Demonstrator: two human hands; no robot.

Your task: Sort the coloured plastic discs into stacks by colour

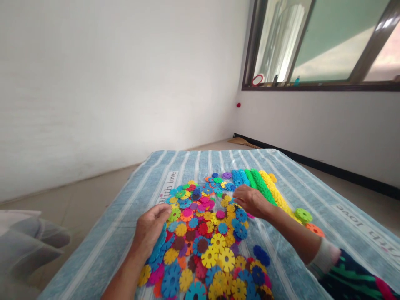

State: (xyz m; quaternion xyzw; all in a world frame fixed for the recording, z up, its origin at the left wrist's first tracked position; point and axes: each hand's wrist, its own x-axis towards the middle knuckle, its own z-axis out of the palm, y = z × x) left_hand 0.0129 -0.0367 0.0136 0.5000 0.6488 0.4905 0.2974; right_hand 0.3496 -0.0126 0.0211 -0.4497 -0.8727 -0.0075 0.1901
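Centrally, loose notched discs lie between the left hand, curled beside a blue stack, and the right hand, fingers bent at their far right edge; whether either grips anything cannot be told. Green row and yellow row, long axes running away from the wearer, lie nearer the right hand. Striped cloth reads "With love".

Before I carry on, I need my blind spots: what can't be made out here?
In the head view:
Right hand: its back hides whatever the fingertips touch.
Left hand: curled fingers hide any disc held.
Green rows: the right forearm hides their near ends.
Loose discs: nearest cut off by bottom edge.
Dark windowsill item: too small to identify.
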